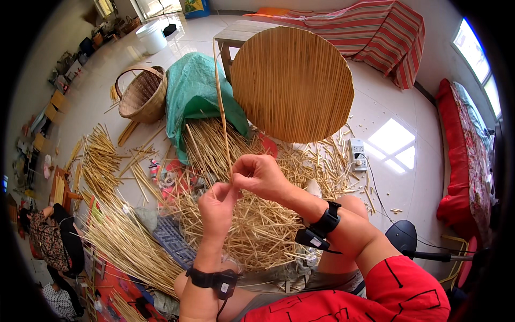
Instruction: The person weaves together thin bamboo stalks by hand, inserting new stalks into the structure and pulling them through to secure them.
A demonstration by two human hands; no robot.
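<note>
A long, thin straw stalk point(221, 104) stands nearly upright in front of me, bending slightly toward its top. Its lower end is pinched by the fingers of my right hand point(261, 176). Just below and to the left, my left hand point(216, 208) closes its fingertips on the same end, touching the right hand. The very end of the stalk is hidden by my fingers. Under both hands lies a loose heap of cut straw point(263, 228). Beyond it, more stalks point(206, 145) stick out of the mouth of a green woven sack point(196, 86).
A round slatted board point(292, 83) leans against a wooden bench point(241, 32). Left of the sack are a wicker basket point(144, 96) and a white bucket point(152, 37). Long straw bundles point(134, 244) lie at left. A power strip point(358, 154) sits at right; another person point(51, 236) sits far left.
</note>
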